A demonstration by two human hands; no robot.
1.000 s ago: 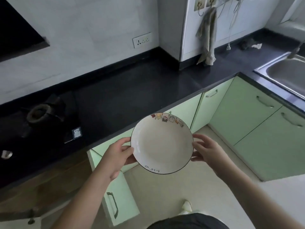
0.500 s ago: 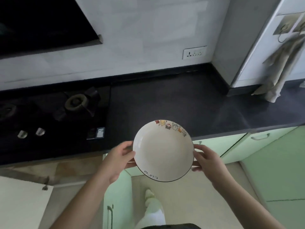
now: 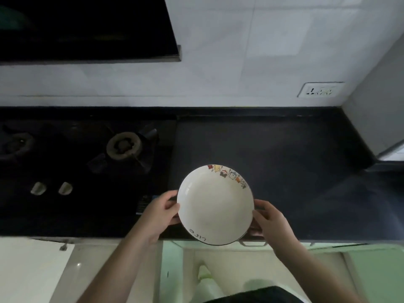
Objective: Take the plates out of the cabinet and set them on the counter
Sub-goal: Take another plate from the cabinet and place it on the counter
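Carrying step, nearly at the set-down. Plate (image 3: 215, 204) held in the air over the front edge of the worktop (image 3: 273, 154), face up, slightly tilted; near rim past the edge, above the green cabinet fronts (image 3: 371, 272) below. Whether its underside touches the worktop: cannot tell, but it looks clear of it.

Next move, as a judgement: push forward a little so the whole base sits over the dark surface, right of the hob (image 3: 87, 162), then lower level and let go. Calls for keeping the plate flat and both sides dropping together; a lopsided release near the edge could tip it toward the floor. Glazed ceramic, so likely slippery and hard on the stone; a soft landing wanted.

Left hand (image 3: 157, 217) on the left rim, thumb curled over the top edge, fingers (image 3: 172, 220) tucked under, pinching the rim between them. Right hand (image 3: 270, 221) on the right rim, mirrored: fingers wrapped under and round the edge, thumb on the rim's outside. Both forearms reaching up and forward from the lower corners, wrists about level, elbows out of sight.

Plate white with a dark rim line, small coloured figures along the far right edge, lettering near the front. Burner (image 3: 123, 146) and two knobs (image 3: 51, 188) to the left, socket (image 3: 320, 90) on the wall, hood (image 3: 87, 29) above. No other plate on the worktop in view.
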